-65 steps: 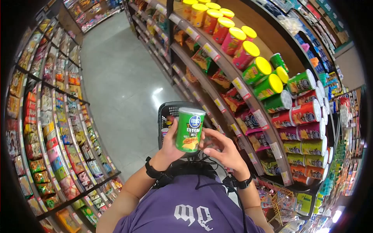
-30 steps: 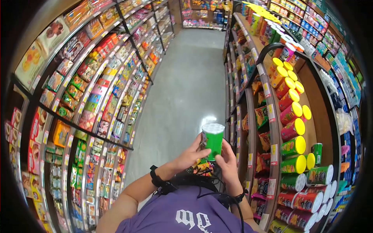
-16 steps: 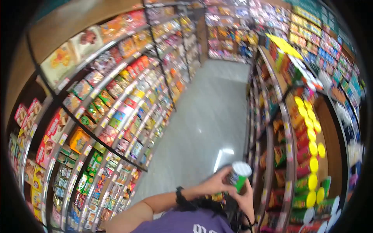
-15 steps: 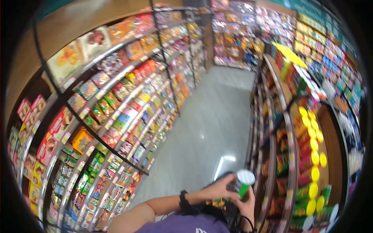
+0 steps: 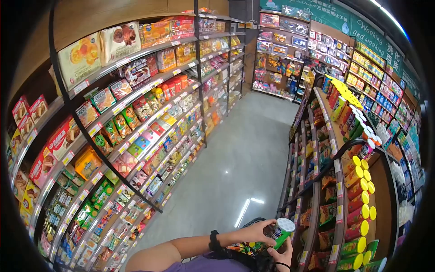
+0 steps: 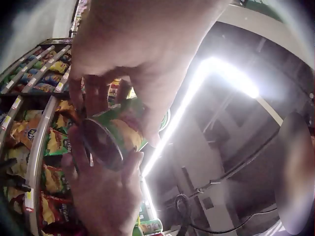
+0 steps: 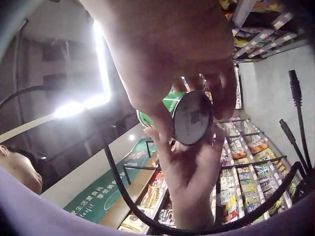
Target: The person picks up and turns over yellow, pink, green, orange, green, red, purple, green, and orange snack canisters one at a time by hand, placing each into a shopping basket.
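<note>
Both hands hold a green crisps canister (image 5: 282, 230) with a pale lid, low at the right in the head view. My left hand (image 5: 259, 232) curls round its side from the left, and my right hand (image 5: 284, 255) grips it from below right. In the left wrist view the canister's printed side (image 6: 127, 127) shows between the two hands, its dark base tilted towards the camera. From the right wrist, the round base (image 7: 192, 120) faces the camera with a small square code on it, fingers of both hands around it.
Snack shelves (image 5: 136, 106) line the left of the aisle floor (image 5: 226, 149). On the right, a rack's upper shelf holds yellow-lidded canisters (image 5: 358, 199). A dark basket (image 5: 253, 222) with colourful packs lies behind the hands. Black cables (image 7: 123, 196) loop near the right wrist.
The head view has swung up and left along the aisle. The canister has turned in the hands, its front label rotating away and its lid tipping away; my right hand now grips it too.
</note>
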Demonstrator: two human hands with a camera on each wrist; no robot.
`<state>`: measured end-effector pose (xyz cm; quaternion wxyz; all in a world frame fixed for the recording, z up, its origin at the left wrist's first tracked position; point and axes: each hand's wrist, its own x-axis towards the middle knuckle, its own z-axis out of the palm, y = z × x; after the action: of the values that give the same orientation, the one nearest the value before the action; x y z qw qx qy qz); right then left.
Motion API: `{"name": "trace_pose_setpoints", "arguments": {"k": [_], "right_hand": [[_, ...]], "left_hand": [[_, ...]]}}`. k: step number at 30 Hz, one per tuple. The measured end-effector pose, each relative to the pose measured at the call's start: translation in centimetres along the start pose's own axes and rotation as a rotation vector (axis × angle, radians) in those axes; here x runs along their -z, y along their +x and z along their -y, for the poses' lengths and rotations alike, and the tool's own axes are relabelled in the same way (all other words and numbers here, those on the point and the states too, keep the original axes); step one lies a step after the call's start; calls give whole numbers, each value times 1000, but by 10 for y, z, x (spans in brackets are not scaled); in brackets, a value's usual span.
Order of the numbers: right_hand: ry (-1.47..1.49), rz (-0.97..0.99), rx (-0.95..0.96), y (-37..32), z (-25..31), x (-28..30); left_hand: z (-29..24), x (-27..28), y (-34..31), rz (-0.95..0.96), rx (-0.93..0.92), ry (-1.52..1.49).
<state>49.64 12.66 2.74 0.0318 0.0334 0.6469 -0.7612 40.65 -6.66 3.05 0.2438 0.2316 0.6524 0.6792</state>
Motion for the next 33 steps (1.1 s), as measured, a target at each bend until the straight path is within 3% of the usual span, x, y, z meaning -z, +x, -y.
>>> {"name": "trace_pose_setpoints", "arguments": {"k": [2,4,6,8,12,13,19,33], "right_hand": [[28,-24,6,-5,8,-4],[116,-17,0,-8,26,-13],[72,-25,-6,-8,32,-11],[40,67,-145,-8,27,1],[31,151,-92,-9,23,9],[7,167,-75,-8,22,11],[25,167,-70,-14,33,1],[72,150,-141,-28,11,20]], "left_hand": [[-4,0,2,17,-19,62],[-16,4,2,115,103,-22],[-17,2,-1,111,57,-69],[-21,2,-1,119,143,-115],[-21,-4,-9,32,99,106],[-7,-4,-7,22,7,28],[5,-2,-9,52,-64,-28],[25,-20,-16,46,40,-37]]}}
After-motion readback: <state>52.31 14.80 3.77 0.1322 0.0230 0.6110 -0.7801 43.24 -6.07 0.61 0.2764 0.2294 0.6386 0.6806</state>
